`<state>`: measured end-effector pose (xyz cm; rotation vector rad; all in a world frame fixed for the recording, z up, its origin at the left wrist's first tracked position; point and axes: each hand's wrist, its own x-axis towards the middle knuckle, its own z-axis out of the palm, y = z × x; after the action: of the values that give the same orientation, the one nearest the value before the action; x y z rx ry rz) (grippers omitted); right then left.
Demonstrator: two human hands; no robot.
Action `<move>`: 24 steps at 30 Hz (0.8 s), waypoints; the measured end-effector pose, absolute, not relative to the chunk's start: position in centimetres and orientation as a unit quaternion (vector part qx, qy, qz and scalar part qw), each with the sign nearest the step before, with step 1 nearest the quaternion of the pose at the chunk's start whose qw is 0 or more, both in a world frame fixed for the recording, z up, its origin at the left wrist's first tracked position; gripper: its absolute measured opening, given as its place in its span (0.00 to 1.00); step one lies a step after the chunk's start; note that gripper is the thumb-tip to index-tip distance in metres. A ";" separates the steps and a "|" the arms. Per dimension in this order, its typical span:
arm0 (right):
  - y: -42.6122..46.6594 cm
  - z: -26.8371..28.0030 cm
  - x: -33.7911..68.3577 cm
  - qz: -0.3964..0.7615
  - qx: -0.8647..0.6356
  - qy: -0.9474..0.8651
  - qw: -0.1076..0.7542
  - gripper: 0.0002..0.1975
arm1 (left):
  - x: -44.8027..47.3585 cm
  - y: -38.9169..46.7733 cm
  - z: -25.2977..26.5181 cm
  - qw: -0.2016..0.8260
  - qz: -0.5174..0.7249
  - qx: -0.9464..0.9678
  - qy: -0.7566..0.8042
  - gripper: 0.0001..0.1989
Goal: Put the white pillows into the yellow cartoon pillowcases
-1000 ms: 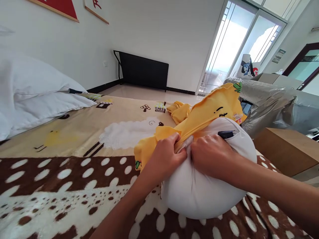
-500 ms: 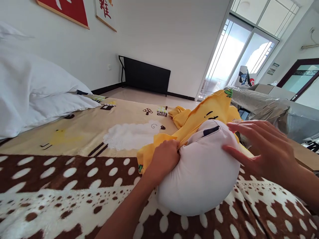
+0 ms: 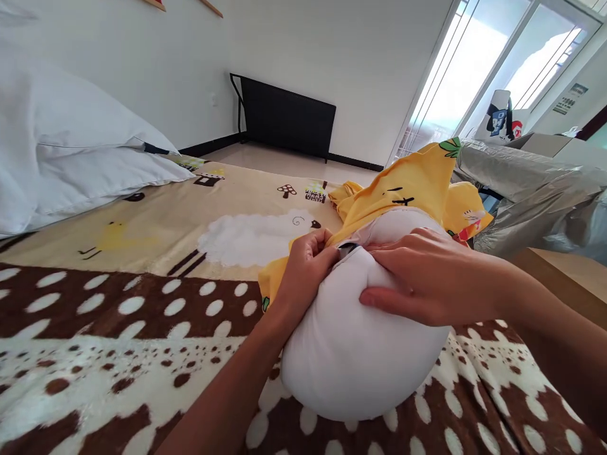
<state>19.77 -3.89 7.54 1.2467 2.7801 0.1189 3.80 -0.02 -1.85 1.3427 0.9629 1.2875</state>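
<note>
A plump white pillow lies on the blanket, its far end inside a yellow pillowcase with a printed face and green leaf shapes. With fingers closed, my left hand grips the pillowcase's edge at the left side of the pillow. My right hand presses into the pillow's upper part, thumb and fingers closed on its white fabric. Between the two hands shows a small dark label. My right fingertips are partly hidden in the folds.
Under the pillow spreads a brown, white and beige patterned blanket. White pillows are stacked at left. A black folded frame leans on the far wall. At right are plastic-covered items and a cardboard box.
My right hand has moved left from the pillow's right side and closed on its fabric near my left hand. The camera view has dipped, and the pillow's label now sits by my left hand.
</note>
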 end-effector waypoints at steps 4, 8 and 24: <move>-2.2 6.4 19.0 0.031 0.401 0.913 0.068 0.21 | 3.4 -0.3 -1.4 0.488 0.527 0.570 0.399 0.06; -0.8 5.3 19.1 0.018 0.393 0.918 0.054 0.19 | 3.4 -0.5 -1.1 0.428 0.527 0.593 0.432 0.11; -2.4 2.3 25.0 0.081 0.519 0.839 -0.141 0.15 | 4.2 -6.0 0.8 0.198 0.348 0.821 0.408 0.15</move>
<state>24.98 -2.43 2.27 1.7945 2.9042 0.2812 4.18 -5.97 0.78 2.2960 1.1416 0.9726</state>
